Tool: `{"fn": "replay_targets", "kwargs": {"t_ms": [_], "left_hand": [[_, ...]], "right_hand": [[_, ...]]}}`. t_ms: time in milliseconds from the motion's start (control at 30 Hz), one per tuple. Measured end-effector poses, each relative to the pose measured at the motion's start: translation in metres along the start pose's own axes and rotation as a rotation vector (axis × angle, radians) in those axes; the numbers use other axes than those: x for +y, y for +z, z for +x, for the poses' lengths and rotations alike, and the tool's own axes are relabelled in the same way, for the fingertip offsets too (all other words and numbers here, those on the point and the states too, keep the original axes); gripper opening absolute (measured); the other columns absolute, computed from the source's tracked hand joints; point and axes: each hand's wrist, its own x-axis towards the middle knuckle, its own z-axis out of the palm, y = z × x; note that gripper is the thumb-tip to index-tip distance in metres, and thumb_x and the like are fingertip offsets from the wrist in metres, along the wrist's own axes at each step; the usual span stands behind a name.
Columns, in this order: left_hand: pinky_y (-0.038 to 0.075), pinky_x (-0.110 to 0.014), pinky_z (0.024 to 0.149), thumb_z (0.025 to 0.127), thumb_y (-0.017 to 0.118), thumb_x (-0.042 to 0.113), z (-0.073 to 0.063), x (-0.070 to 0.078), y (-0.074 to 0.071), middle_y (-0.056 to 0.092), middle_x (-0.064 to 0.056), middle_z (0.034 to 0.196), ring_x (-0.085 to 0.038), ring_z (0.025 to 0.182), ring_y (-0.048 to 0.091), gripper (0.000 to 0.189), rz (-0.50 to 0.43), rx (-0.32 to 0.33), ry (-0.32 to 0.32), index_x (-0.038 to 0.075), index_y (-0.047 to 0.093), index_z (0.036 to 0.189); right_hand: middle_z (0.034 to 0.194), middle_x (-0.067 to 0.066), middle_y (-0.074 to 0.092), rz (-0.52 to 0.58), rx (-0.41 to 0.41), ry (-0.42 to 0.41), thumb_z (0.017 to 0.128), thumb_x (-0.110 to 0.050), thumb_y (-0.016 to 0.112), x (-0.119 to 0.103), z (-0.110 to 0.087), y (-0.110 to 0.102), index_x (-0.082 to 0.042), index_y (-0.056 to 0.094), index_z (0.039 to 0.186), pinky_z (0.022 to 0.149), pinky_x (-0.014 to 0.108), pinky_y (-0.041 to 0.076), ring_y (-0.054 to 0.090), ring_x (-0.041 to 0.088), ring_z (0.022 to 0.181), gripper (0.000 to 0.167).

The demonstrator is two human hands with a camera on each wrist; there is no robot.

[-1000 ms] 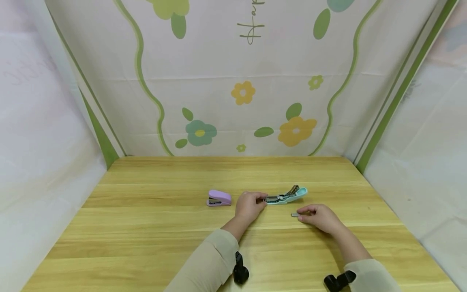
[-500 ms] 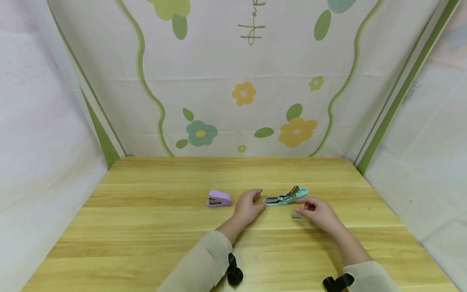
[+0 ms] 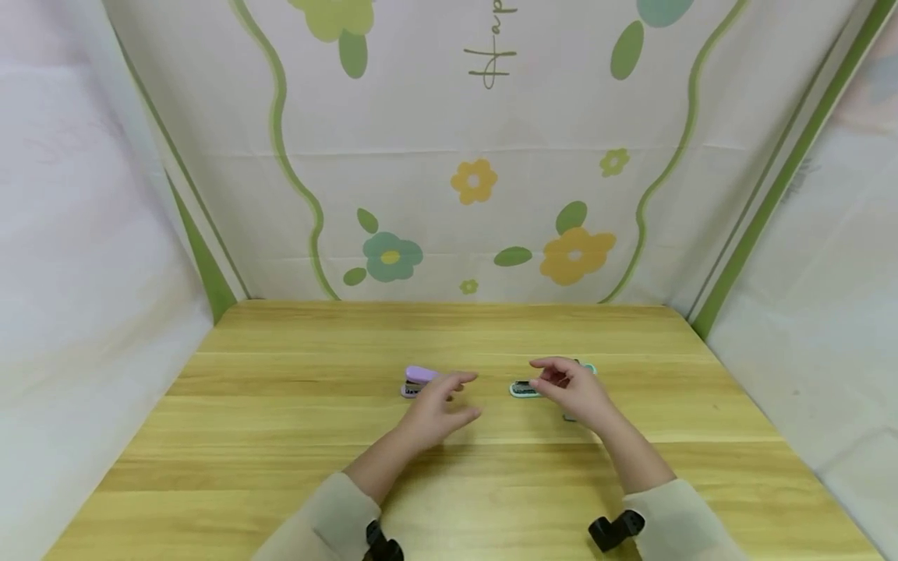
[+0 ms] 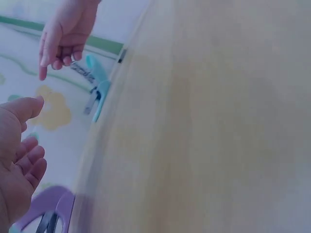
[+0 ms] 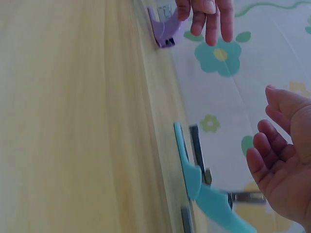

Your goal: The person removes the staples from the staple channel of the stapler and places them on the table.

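Note:
A light purple stapler (image 3: 419, 375) stands on the table, partly covered in the head view by my left hand (image 3: 433, 413). That hand's fingers and thumb are spread apart with nothing between them. To the right lies a teal stapler (image 5: 192, 179), its top part swung back so the metal inside is exposed. My right hand (image 3: 578, 395) hovers over it with loosely bent fingers that hold nothing, hiding much of it from the head view. A small grey strip, apparently staples (image 5: 186, 219), lies on the table near the teal stapler, mostly covered by the right hand in the head view.
The wooden table (image 3: 316, 444) reaches back to a white cloth (image 3: 393, 117) printed with flowers. More white cloth hangs along both sides. Black wrist cameras (image 3: 616, 530) sit by both sleeves.
My right hand has let go of the grey strip, leaving it on the table, and has moved left over the teal stapler. My left hand has left that stapler and moved left toward the purple one.

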Motion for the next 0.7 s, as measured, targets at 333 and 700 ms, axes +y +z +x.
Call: {"fn": "replay_targets", "kwargs": {"t_ms": [333,700], "left_hand": [[0.048,-0.038,0.090,0.086,0.074,0.009,-0.024,-0.032,-0.058,0.065,-0.017,0.125,-0.030,0.106,0.058,0.048,-0.043,0.334,-0.120,0.003,0.059,0.131],[0.046,-0.051,0.102,0.085,0.075,0.012,-0.023,-0.059,-0.071,0.064,-0.016,0.128,-0.033,0.116,0.057,0.053,-0.023,0.282,-0.188,0.001,0.057,0.134]], "right_hand": [[0.119,0.019,0.060,0.075,-0.078,-0.019,0.092,-0.023,0.070,-0.029,0.026,0.042,-0.007,0.059,0.132,0.085,0.030,0.051,0.058,0.021,0.102,0.044],[0.130,0.018,0.058,0.072,-0.126,-0.058,0.090,-0.016,0.071,-0.054,0.048,0.090,-0.004,0.061,0.130,0.095,0.045,0.050,0.054,0.033,0.117,0.043]]}}
